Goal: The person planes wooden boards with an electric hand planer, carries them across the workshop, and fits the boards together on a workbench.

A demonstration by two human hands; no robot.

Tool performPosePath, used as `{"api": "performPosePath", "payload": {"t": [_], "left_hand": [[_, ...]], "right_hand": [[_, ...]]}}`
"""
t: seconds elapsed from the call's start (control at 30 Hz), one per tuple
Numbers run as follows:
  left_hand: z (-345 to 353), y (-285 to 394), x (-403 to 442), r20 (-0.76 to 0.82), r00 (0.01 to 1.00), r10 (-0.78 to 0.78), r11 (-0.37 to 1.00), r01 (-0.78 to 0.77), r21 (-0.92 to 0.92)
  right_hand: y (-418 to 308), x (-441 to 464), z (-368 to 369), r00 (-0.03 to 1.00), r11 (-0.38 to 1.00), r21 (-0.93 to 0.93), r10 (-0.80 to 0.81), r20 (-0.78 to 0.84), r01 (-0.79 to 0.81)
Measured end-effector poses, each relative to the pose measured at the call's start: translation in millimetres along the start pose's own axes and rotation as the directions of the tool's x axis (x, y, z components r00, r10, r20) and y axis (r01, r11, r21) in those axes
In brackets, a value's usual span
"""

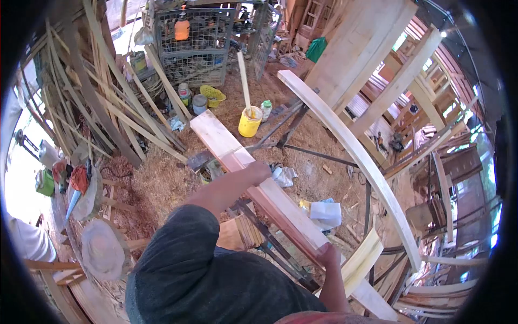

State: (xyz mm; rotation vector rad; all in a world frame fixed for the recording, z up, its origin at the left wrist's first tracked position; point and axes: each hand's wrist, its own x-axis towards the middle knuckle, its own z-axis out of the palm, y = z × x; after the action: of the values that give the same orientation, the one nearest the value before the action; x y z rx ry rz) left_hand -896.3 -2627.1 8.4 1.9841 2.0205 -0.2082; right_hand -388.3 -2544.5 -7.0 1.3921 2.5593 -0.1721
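Note:
A long pale wooden plank (283,201) with a reddish-brown side runs diagonally before me over a dark metal frame (280,254). My left hand (259,173) is closed over the plank's upper part, its fingers largely hidden. Lower down, my right hand (329,255) is closed at the same plank's edge, and its fingertips are partly hidden. Beside my right hand a short, pale yellowish wooden board (362,262) lies at an angle across the lower end.
A long curved timber (356,148) stretches along the right. Beyond the plank stand a yellow container (250,123) with a stick in it and a wire cage (191,54). Wood strips (102,81) lean at left, near a round wood slab (102,248). Shavings cover the floor.

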Motion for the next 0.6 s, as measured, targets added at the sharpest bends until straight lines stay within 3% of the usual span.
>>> {"api": "performPosePath", "payload": {"t": [0.03,0.13,0.17,0.23,0.3,0.4,0.5,0.57,0.6], "left_hand": [[7.0,-1.5,3.0,-0.001,1.000,-0.027,0.999,0.027,-0.020],[41.9,-8.1,16.5,-0.128,0.990,0.051,0.999,-0.048,0.025],[58.5,-7.1,13.6,-0.363,0.927,0.094,0.993,-0.062,0.100],[90.3,-2.6,2.1,-0.738,0.639,0.215,0.965,-0.022,0.262],[72.0,14.6,-69.7,-0.663,0.732,0.160,0.984,-0.068,0.163],[115.1,15.6,-131.1,-0.637,0.761,0.124,0.980,-0.193,-0.040],[171.2,1.0,-204.4,-0.624,0.782,0.007,0.906,-0.270,-0.327],[219.7,-11.0,-244.9,-0.218,0.964,-0.154,0.798,-0.009,-0.603],[253.2,-20.5,-265.0,-0.153,0.971,-0.183,0.781,0.049,-0.623]], "right_hand": [[-6.0,0.8,-3.9,0.994,0.998,-0.018,0.067,0.081,-0.066],[4.1,8.4,22.6,0.999,0.997,-0.065,0.030,0.015,-0.029],[-9.7,5.7,10.0,0.985,0.991,-0.072,0.123,0.121,-0.115],[-63.7,-11.4,-25.7,0.995,0.985,-0.147,0.096,0.020,-0.092],[-95.6,-7.9,-23.3,0.997,0.992,-0.113,0.045,-0.070,-0.053],[-175.6,-11.1,-33.0,0.969,0.987,-0.138,-0.116,-0.217,0.087],[-264.3,-12.1,-50.3,0.978,0.988,-0.095,-0.138,-0.154,0.125],[-305.6,-3.7,-45.9,0.985,0.991,-0.059,-0.129,-0.113,0.123],[-318.0,6.5,-35.0,0.991,0.993,-0.096,-0.081,-0.111,0.070]]}}
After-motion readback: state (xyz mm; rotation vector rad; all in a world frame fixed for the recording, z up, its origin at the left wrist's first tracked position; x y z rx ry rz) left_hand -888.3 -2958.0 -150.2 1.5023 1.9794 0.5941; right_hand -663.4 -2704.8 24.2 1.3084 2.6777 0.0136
